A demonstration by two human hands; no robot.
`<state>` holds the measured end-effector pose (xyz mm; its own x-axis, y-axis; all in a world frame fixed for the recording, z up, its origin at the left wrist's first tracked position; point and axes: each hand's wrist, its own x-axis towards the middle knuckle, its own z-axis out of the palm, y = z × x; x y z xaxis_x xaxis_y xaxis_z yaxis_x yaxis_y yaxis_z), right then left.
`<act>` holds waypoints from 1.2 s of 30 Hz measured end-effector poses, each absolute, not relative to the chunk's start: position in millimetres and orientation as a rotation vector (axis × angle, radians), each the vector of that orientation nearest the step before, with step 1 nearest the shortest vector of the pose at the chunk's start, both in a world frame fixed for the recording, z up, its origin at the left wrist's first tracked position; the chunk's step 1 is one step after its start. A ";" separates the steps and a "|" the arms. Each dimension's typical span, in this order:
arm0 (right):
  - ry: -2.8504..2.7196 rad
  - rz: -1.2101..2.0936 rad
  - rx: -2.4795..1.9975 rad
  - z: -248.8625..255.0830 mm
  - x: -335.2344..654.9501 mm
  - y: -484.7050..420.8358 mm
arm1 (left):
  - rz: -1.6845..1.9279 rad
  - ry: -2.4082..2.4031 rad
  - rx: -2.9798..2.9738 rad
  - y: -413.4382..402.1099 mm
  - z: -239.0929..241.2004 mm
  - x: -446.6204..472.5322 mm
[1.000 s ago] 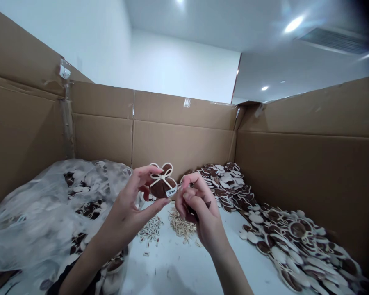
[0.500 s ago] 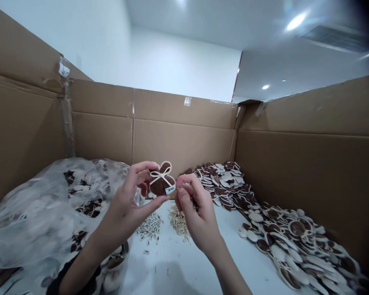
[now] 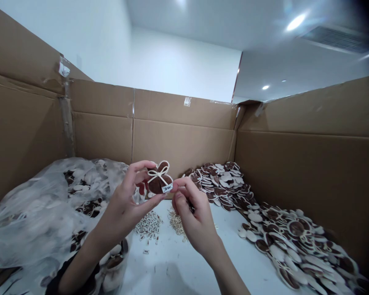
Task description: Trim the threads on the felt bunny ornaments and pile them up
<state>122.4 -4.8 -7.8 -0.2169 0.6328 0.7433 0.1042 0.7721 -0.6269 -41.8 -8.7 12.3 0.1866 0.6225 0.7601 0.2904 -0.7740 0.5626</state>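
My left hand [image 3: 130, 194] grips a brown fabric patch [image 3: 156, 184] by its left side and lower edge, between fingers and thumb. The patch has a cream border, rounded ear-like lobes on top and a cream cord bow. At its lower right edge sits a small white label [image 3: 167, 188] with dark lettering that looks like "Smile". My right hand [image 3: 197, 215] is closed in a pinch beside the label, its index fingertip at the label's right end. Whatever its fingers hold is hidden; a dark spot shows between them.
Below the hands, small white labels [image 3: 149, 226] and cream cord bows [image 3: 176, 223] lie heaped on the white table [image 3: 172, 270]. Patches pile up at the right [image 3: 298, 241] and the back right. Left stands a translucent plastic bag [image 3: 33, 221] of patches. Cardboard walls [image 3: 184, 139] surround three sides.
Both hands have shifted slightly left with the patch. The patch has turned a little, so the label's lettering faces me more plainly. The right fingers stay pinched near the label.
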 end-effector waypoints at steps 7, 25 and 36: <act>-1.764 0.504 -0.610 -7.2 122.9 -5.5 | 1.633 0.906 2.189 -10.0 12.6 -40.6; -1.776 0.132 -0.891 -0.2 120.8 -3.8 | 1.592 0.970 2.414 -6.8 8.1 -43.2; -1.753 -0.217 -0.914 -4.4 119.3 6.0 | 1.681 0.952 2.433 -4.2 7.6 -37.7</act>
<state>119.3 6.0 -4.4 -0.1086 0.4698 0.8760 0.6692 0.6862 -0.2851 -37.7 -4.2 7.6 0.2268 0.4988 0.8365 0.4605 -0.8118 0.3592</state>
